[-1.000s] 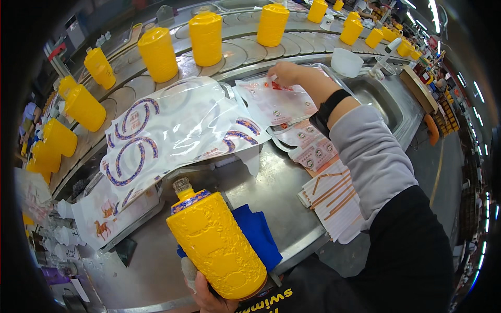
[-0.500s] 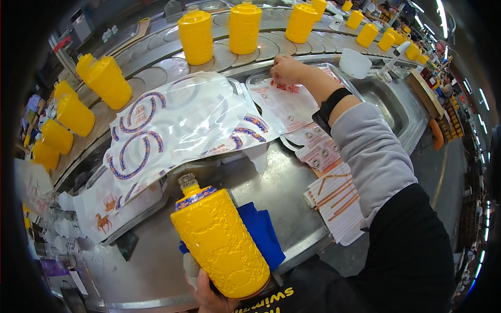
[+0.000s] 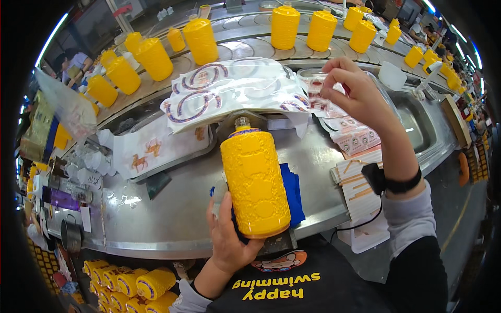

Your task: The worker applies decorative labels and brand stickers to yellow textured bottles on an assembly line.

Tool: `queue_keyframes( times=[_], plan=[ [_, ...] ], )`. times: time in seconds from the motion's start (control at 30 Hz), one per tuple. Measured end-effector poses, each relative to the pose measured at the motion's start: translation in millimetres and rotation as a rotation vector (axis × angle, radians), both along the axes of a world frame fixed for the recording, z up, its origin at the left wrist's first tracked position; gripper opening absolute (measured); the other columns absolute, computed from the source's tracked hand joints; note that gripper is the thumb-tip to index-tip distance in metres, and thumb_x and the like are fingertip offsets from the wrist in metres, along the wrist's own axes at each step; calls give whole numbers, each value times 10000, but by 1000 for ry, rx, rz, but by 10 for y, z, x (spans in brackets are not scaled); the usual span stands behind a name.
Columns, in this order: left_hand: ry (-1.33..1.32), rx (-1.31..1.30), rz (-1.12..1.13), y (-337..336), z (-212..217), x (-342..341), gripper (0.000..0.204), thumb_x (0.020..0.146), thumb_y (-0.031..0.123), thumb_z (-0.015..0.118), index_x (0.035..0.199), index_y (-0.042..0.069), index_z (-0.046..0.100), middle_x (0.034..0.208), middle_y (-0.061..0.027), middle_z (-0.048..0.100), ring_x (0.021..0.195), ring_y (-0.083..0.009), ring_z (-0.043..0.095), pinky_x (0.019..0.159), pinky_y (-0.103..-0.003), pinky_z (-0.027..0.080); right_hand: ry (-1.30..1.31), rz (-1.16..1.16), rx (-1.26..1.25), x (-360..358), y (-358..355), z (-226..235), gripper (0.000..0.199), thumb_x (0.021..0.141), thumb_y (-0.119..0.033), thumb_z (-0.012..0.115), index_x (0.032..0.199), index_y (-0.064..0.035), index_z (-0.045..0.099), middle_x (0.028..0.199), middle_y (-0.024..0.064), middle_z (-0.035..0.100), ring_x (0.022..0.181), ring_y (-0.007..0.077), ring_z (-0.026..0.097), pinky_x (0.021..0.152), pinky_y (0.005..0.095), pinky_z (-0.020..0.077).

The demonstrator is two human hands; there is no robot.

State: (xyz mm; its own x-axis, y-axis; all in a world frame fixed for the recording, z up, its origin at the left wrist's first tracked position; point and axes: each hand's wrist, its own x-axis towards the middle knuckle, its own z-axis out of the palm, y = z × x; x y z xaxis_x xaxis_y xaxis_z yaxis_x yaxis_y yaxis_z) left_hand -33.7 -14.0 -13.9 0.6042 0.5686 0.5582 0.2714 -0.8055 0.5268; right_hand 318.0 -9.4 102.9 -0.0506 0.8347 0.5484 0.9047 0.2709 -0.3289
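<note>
A yellow embossed bottle with a clear glass neck and a patterned blue-purple band at its shoulder leans slightly in front of me. My left hand grips it low on the left side, part of the fingers hidden behind it. My right hand is raised over red-printed decal sheets at the far right. Its thumb and forefinger curl together in a pinch; whatever is between them is too small to make out. Left of it lie clear-coated sheets printed with curved blue-purple bands. A blue cloth lies behind the bottle.
Yellow bottles stand along the curved conveyor at the back. A tray with horse decals is on the left of the steel table. A sink is at right. More yellow bottles are stacked lower left.
My right hand has lifted off the red-printed sheets and drawn back, fingers pinched. The bottle in my left hand stands straighter. The whole view has shifted, and bottles on the conveyor appear in different places.
</note>
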Motion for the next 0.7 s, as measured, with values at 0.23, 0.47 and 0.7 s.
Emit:
queue_keyframes(
  times=[0.23,0.47,0.7],
  plan=[
    [58,6,-25,31,31,-45,880,842,426,693,1427,-73,264,1404,-229,434,1236,-442,462,1114,-599,222,418,255,-79,-1061,-424,332,108,829,-86,706,830,-47,605,1093,47,555,702,45,427,597,192,345],
    [-505,-794,-254,214,282,264,790,910,316,649,1445,-74,220,1415,-197,373,1324,-257,382,1114,-374,293,476,175,-92,-1240,-120,-328,131,811,-102,707,812,-11,613,997,129,568,897,250,585,771,317,486],
    [-431,-796,-146,277,275,394,700,900,159,634,1439,-32,230,1373,-195,394,1250,-241,455,1034,-346,412,535,164,-52,-1279,-26,-461,132,800,-87,692,791,-2,592,984,144,561,907,269,584,780,330,496]
  ],
)
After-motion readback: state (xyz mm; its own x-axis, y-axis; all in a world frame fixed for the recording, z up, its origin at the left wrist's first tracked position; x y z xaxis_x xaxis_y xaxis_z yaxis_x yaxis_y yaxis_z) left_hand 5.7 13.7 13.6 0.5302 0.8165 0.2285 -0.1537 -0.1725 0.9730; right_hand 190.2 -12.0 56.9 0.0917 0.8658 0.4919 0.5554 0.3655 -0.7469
